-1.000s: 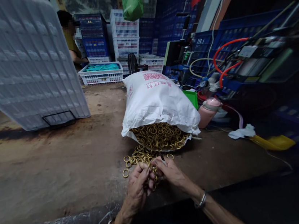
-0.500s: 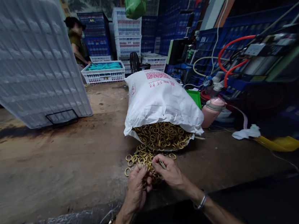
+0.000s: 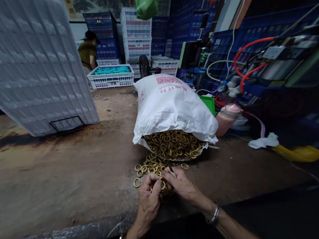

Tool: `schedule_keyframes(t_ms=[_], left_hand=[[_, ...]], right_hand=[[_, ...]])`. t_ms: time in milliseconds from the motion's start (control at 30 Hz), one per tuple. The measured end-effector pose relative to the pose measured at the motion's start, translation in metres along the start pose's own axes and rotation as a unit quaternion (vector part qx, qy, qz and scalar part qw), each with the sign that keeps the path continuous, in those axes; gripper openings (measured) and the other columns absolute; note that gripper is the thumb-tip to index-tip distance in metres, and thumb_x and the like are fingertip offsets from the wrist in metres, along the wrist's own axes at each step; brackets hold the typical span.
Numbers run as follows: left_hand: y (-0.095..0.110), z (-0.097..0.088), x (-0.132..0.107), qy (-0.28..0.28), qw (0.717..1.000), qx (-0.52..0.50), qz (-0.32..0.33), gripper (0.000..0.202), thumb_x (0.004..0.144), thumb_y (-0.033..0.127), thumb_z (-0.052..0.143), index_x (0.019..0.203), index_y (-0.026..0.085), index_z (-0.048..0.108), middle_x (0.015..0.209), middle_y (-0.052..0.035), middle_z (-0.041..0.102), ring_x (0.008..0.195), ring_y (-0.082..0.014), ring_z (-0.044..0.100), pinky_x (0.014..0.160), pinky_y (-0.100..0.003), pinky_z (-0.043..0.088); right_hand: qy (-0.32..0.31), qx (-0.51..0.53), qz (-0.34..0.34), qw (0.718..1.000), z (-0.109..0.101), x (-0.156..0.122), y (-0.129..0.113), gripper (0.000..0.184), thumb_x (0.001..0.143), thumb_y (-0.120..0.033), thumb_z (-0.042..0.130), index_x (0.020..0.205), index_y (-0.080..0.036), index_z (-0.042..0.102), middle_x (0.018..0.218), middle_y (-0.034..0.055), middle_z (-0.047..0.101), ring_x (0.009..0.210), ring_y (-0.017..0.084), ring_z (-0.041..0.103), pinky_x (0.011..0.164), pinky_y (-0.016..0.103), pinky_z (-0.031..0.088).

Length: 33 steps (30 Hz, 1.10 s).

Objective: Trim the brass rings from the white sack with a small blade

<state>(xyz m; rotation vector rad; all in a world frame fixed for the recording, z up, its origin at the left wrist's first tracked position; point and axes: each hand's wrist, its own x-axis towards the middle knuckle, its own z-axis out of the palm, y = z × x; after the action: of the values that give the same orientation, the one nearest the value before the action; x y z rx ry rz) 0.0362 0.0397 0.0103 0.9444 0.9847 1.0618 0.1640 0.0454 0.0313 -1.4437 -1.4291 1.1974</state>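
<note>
A white sack (image 3: 172,106) lies on its side on the worn workbench (image 3: 53,179), its mouth facing me and spilling several brass rings (image 3: 153,166) onto the wood. My left hand (image 3: 149,200) and my right hand (image 3: 182,184) meet just in front of that pile, fingers pinched together over brass rings held between them. A thin dark tool (image 3: 171,171) sticks up from my right fingers. I wear a gold watch on the left wrist and a metal bangle on the right.
A big white plastic crate (image 3: 27,66) leans at the back left. A pink bottle (image 3: 225,119), a green box, hoses and machinery crowd the right side. A white cloth (image 3: 262,141) and a yellow scoop (image 3: 297,153) lie at right. Another person (image 3: 89,52) bends by stacked crates behind.
My hands stay at the ring pile, fingers shifting slightly. The person at the back has moved right and bent lower over the white basket.
</note>
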Motion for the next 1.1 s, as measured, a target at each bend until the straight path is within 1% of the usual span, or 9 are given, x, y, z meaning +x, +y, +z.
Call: schedule_keyframes(t_ms=[67, 233, 567, 667, 767, 867, 933, 1000, 1100], left_hand=[[0.002, 0.001, -0.001, -0.017, 1.0, -0.001, -0.01, 0.033, 0.069, 0.047, 0.062, 0.071, 0.017, 0.048, 0.051, 0.0071, 0.046, 0.036, -0.0031, 0.035, 0.034, -0.015, 0.025], [0.001, 0.0, -0.004, -0.065, 0.99, -0.053, -0.109, 0.035, 0.072, 0.051, 0.058, 0.083, 0.02, 0.046, 0.055, 0.0074, 0.05, 0.035, -0.0031, 0.038, 0.032, -0.012, 0.025], [-0.005, -0.001, -0.004, -0.064, 0.99, -0.077, -0.098, 0.038, 0.069, 0.053, 0.061, 0.078, 0.02, 0.044, 0.056, 0.0067, 0.053, 0.035, -0.0035, 0.042, 0.032, -0.012, 0.026], [-0.006, -0.001, -0.004, -0.059, 0.989, -0.09, -0.097, 0.039, 0.068, 0.053, 0.062, 0.077, 0.02, 0.043, 0.054, 0.007, 0.052, 0.036, -0.0035, 0.042, 0.032, -0.012, 0.025], [-0.005, 0.001, -0.003, -0.041, 0.99, -0.087, -0.1, 0.041, 0.066, 0.054, 0.063, 0.076, 0.02, 0.043, 0.053, 0.0071, 0.052, 0.036, -0.0036, 0.041, 0.033, -0.013, 0.025], [-0.002, 0.002, -0.002, -0.034, 0.994, -0.067, -0.075, 0.041, 0.066, 0.055, 0.062, 0.075, 0.02, 0.043, 0.053, 0.0073, 0.05, 0.036, -0.0032, 0.037, 0.034, -0.014, 0.024], [0.0, 0.004, -0.002, -0.035, 0.997, -0.054, -0.051, 0.041, 0.066, 0.056, 0.061, 0.072, 0.019, 0.043, 0.05, 0.0082, 0.046, 0.036, -0.0032, 0.034, 0.035, -0.015, 0.023], [0.001, 0.004, -0.003, -0.036, 0.998, -0.04, -0.032, 0.041, 0.066, 0.056, 0.061, 0.068, 0.019, 0.042, 0.048, 0.0086, 0.042, 0.037, -0.0037, 0.034, 0.037, -0.015, 0.024], [0.002, 0.004, -0.003, -0.038, 0.999, -0.022, -0.015, 0.04, 0.067, 0.055, 0.061, 0.067, 0.02, 0.042, 0.049, 0.0079, 0.041, 0.039, -0.0047, 0.034, 0.039, -0.017, 0.026]], right_hand=[[0.004, 0.011, 0.014, 1.0, 0.0, 0.001, 0.001, 0.034, 0.079, -0.048, 0.044, 0.061, -0.019, 0.043, 0.051, -0.0061, 0.04, 0.048, 0.008, 0.035, 0.048, 0.02, 0.032], [0.029, -0.026, -0.008, 0.999, 0.0, 0.0, -0.004, 0.027, 0.076, -0.042, 0.049, 0.063, -0.018, 0.046, 0.057, -0.0051, 0.04, 0.054, 0.009, 0.036, 0.05, 0.02, 0.032], [0.007, -0.024, -0.039, 0.999, -0.002, -0.001, 0.0, 0.026, 0.081, -0.039, 0.045, 0.067, -0.018, 0.049, 0.057, -0.005, 0.042, 0.054, 0.009, 0.038, 0.051, 0.02, 0.033], [0.024, -0.07, -0.047, 0.996, -0.004, -0.001, 0.003, 0.025, 0.083, -0.037, 0.042, 0.069, -0.018, 0.05, 0.057, -0.0047, 0.043, 0.054, 0.009, 0.039, 0.052, 0.02, 0.033], [0.041, -0.178, -0.072, 0.981, -0.006, -0.005, 0.004, 0.022, 0.084, -0.031, 0.038, 0.073, -0.018, 0.052, 0.06, -0.0027, 0.048, 0.057, 0.011, 0.042, 0.055, 0.021, 0.032], [0.013, -0.297, -0.086, 0.951, -0.005, -0.011, 0.003, 0.014, 0.079, -0.017, 0.04, 0.076, -0.019, 0.054, 0.063, -0.0009, 0.054, 0.058, 0.011, 0.044, 0.056, 0.022, 0.029], [-0.011, -0.36, -0.079, 0.93, -0.004, -0.014, 0.001, 0.018, 0.071, -0.008, 0.041, 0.078, -0.019, 0.054, 0.064, -0.0002, 0.057, 0.058, 0.012, 0.046, 0.055, 0.022, 0.026], [-0.023, -0.403, -0.071, 0.912, -0.003, -0.015, 0.0, 0.023, 0.066, -0.005, 0.041, 0.078, -0.019, 0.053, 0.066, 0.0008, 0.059, 0.058, 0.012, 0.046, 0.055, 0.024, 0.023], [-0.025, -0.435, -0.067, 0.898, -0.003, -0.015, -0.001, 0.024, 0.066, -0.006, 0.04, 0.081, -0.019, 0.053, 0.069, 0.0021, 0.061, 0.059, 0.013, 0.048, 0.055, 0.025, 0.021]])
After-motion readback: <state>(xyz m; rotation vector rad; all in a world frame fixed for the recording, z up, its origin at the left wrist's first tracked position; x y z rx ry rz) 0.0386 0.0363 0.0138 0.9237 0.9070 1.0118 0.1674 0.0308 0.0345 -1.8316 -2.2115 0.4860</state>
